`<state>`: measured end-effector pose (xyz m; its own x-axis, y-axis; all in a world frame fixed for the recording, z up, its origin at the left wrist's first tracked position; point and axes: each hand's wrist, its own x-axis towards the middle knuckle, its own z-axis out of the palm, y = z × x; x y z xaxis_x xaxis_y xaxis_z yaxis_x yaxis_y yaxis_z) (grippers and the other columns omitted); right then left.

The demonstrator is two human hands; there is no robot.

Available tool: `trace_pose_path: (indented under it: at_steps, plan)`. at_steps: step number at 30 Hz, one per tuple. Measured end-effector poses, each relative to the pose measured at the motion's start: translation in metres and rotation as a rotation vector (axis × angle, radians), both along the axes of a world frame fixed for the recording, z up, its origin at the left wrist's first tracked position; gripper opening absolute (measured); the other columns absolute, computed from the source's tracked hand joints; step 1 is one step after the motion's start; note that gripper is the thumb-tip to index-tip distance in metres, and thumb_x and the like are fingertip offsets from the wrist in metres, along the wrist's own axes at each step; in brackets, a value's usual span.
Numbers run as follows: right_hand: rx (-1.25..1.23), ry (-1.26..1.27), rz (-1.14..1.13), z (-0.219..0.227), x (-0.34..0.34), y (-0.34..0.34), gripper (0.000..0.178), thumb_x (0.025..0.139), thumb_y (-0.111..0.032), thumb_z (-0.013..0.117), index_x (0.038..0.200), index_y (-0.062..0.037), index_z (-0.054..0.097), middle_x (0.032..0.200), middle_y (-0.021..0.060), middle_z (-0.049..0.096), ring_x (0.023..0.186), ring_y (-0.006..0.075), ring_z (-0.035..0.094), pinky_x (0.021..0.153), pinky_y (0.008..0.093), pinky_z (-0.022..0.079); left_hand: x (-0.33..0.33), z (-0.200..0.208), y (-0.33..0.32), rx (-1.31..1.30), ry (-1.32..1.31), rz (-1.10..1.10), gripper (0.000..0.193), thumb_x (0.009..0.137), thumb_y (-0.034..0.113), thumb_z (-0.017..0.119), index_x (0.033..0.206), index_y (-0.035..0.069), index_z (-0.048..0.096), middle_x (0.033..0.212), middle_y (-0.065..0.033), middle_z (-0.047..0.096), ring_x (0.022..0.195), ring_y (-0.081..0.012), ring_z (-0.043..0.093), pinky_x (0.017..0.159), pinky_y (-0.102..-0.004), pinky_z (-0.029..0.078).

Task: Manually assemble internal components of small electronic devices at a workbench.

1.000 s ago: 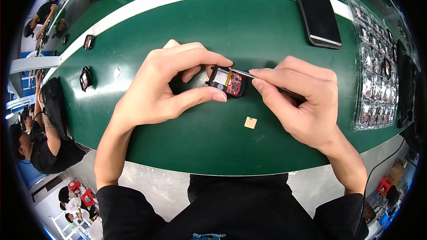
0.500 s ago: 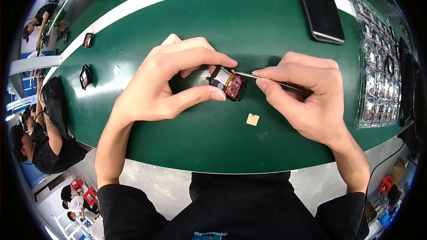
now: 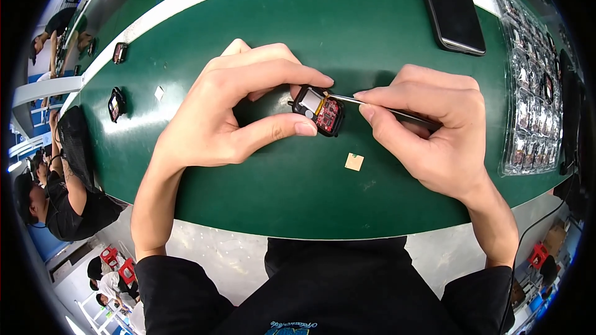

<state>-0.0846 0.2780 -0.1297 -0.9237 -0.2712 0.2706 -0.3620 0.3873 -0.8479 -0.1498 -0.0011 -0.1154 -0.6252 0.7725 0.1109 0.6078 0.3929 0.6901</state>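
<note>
My left hand is closed on an opened black watch case, pinching it between thumb and fingers a little above the green tabletop. Inside the case show a silver battery, a strip of amber tape and a red circuit board. My right hand grips slim, dark tweezers with a bright metal tip. That tip touches or nearly touches the case's upper edge, by the end of the amber strip. Below the case, a small square cream-coloured sticker lies on the table.
A clear plastic tray of several small electronic parts stands at the right. A flat black device lies at the far right. Two more watch cases and a small white piece rest at the left. A co-worker sits beyond the left edge.
The whole view has shifted slightly. Both hands keep their grips, and the tweezers' tip stays at the upper edge of the watch case.
</note>
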Motion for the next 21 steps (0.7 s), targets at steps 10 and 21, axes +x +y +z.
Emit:
trace_pose_path:
  at_steps: [10,21]
  plan:
    - [0.003,0.013,-0.021,0.0020,0.0009,-0.0021,0.016,0.087,0.004,0.083,0.102,-0.0001,0.087,0.068,0.0015,0.064,0.053,0.0053,0.049,0.049,0.0264,0.029,-0.0002,0.0003,0.0026,-0.002,0.055,-0.017,0.049,0.083,0.036,0.093,0.120,0.007,0.081,0.096,-0.0039,0.075,0.071,-0.0164,0.052,0.074,-0.0329,0.034]
    - [0.010,-0.011,-0.011,0.0000,0.0016,-0.0006,0.017,0.088,0.003,0.083,0.105,-0.0008,0.088,0.069,0.0022,0.065,0.056,0.0069,0.052,0.051,0.0276,0.031,0.0000,0.0001,0.0026,-0.009,0.046,0.008,0.050,0.080,0.034,0.093,0.121,0.007,0.081,0.092,-0.0043,0.072,0.070,-0.0170,0.050,0.074,-0.0337,0.034]
